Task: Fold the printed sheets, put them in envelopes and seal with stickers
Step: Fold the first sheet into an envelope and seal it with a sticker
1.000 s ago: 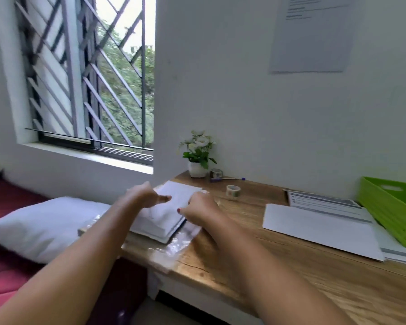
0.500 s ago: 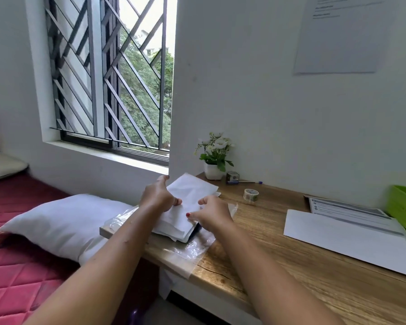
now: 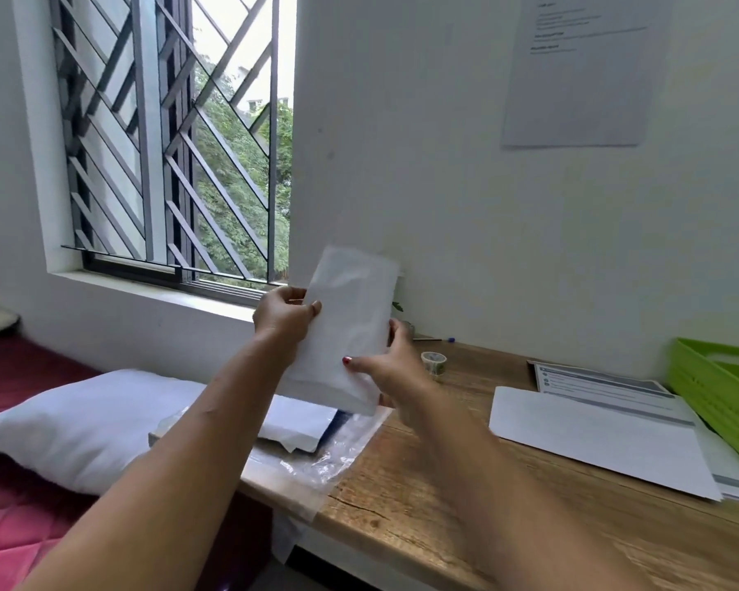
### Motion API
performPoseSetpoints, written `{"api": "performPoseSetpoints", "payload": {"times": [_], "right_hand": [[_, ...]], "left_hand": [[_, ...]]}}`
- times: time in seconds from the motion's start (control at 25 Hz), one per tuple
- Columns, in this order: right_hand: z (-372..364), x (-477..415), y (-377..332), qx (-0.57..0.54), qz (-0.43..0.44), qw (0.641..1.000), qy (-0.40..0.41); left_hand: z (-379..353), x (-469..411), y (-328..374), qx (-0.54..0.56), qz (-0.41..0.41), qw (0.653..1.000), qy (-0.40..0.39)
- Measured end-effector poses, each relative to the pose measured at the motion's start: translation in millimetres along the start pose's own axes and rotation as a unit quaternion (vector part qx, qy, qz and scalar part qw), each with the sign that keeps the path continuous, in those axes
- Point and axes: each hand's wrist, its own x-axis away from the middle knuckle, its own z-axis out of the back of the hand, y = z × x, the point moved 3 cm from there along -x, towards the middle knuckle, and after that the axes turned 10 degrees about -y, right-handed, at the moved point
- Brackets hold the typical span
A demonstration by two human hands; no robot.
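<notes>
I hold a white envelope upright in the air over the desk's left end. My left hand grips its left edge, thumb on the front. My right hand grips its lower right edge, thumb across the face. Below it the stack of white envelopes lies in a clear plastic wrapper. Printed sheets lie at the right, with a blank white sheet on top. A small sticker roll stands near the wall.
The wooden desk runs along the white wall. A green plastic basket sits at the far right. A pen lies by the wall. A white pillow on a red bed borders the desk's left end.
Both hands took the top envelope off the stack and raised it upright in front of the wall. It now hides the small flower pot. The camera view shifted left and up.
</notes>
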Motion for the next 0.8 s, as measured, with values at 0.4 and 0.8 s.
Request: {"api": "performPoseSetpoints", "payload": {"times": [0.4, 0.8], "right_hand": [[154, 51, -15, -0.04, 0.025, 0.998, 0.042], [222, 65, 33, 0.072, -0.022, 0.997, 0.032]], "left_hand": [[-156, 34, 25, 0.015, -0.113, 0.978, -0.175], [-217, 70, -27, -0.193, -0.071, 0.852, -0.482]]}}
